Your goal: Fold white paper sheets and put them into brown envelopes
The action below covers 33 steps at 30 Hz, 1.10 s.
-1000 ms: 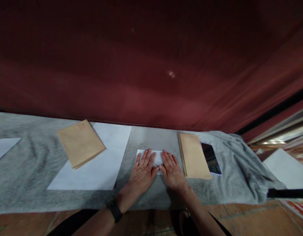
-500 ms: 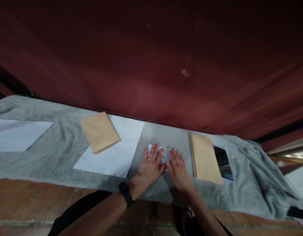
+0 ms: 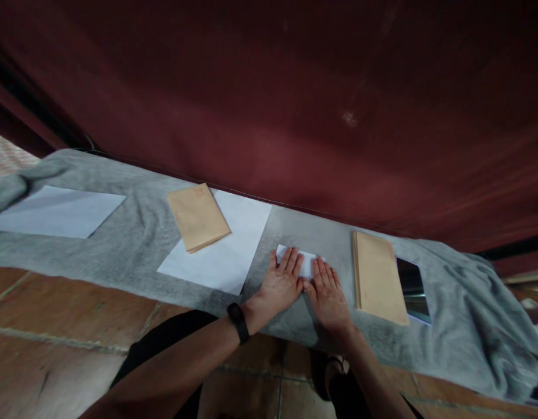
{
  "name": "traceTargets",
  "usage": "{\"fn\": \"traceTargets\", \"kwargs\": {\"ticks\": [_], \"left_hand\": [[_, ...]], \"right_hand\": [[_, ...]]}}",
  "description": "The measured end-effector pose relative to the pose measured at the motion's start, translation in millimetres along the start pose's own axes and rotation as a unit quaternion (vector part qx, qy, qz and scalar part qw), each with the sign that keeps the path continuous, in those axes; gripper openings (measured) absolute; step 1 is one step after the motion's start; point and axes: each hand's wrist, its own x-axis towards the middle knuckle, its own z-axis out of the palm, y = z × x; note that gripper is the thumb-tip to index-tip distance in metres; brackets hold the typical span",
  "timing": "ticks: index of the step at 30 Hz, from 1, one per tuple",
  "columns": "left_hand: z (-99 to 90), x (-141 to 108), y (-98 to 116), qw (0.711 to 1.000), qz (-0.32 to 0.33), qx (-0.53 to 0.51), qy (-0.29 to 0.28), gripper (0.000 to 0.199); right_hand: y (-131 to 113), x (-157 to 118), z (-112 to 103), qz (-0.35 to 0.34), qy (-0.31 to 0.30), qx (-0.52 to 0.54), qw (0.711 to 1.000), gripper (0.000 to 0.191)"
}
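A small folded piece of white paper lies on the grey cloth in front of me. My left hand rests flat on its left part, fingers stretched out and slightly apart. On the right part lies my right hand, palm down with its fingers extended. The thumbs almost meet at the paper's near edge, and the hands cover much of the sheet. To the left, a stack of brown envelopes sits on a large white sheet. More brown envelopes are stacked right of my right hand.
A dark-screened phone lies partly beside the right envelopes. Another white sheet is at the far left. A dark red upright surface rises behind the cloth. Tiled floor shows in front, and the cloth bunches at the right.
The camera view has shifted, so the things appear further right. Both hands stay flat on the folded paper, which shows slightly more between and above the fingers.
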Motion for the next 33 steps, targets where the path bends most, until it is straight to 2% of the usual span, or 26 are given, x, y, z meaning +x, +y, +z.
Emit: {"fn": "traceTargets", "kwargs": {"ticks": [7, 11, 13, 17, 21, 24, 27, 29, 30, 31, 33], "left_hand": [[-3.0, 3, 3, 1.000, -0.012, -0.011, 0.001, 0.054], [-11.1, 15, -13, 0.991, -0.124, -0.039, 0.014, 0.052], [-16.3, 23, -25, 0.985, -0.159, -0.061, 0.009, 0.050], [-22.3, 34, -45, 0.988, -0.126, -0.085, 0.013, 0.044], [-23.2, 38, -50, 0.992, -0.100, -0.079, 0.009, 0.035], [-23.8, 44, -55, 0.989, -0.105, -0.101, 0.016, 0.027], [-24.6, 52, -63, 0.977, -0.132, -0.165, 0.013, 0.006], [-25.8, 55, -65, 0.950, -0.173, -0.262, -0.005, 0.012], [-27.1, 55, -64, 0.922, -0.197, -0.332, -0.013, 0.017], [-28.9, 55, -63, 0.884, -0.220, -0.412, -0.017, 0.020], [-34.4, 53, -58, 0.788, -0.252, -0.562, -0.010, 0.022]], "right_hand": [[0, 0, -2, -0.013, -0.001, -0.004, 1.000, 0.062], [-3, 2, -2, 0.000, 0.000, -0.012, 1.000, 0.063], [-4, 2, -2, 0.008, 0.002, -0.016, 1.000, 0.063], [-7, 4, -3, 0.019, -0.004, -0.017, 1.000, 0.063], [-10, 7, -6, 0.032, -0.009, -0.013, 0.999, 0.063], [-12, 9, -9, 0.038, -0.022, -0.010, 0.999, 0.062], [-13, 10, -12, 0.049, -0.029, 0.003, 0.998, 0.061], [-15, 12, -17, 0.047, -0.029, 0.019, 0.998, 0.060], [-18, 12, -20, 0.038, -0.030, 0.029, 0.998, 0.062], [-21, 13, -24, 0.024, -0.031, 0.041, 0.998, 0.066], [-29, 15, -30, -0.007, -0.030, 0.070, 0.997, 0.083]]}}
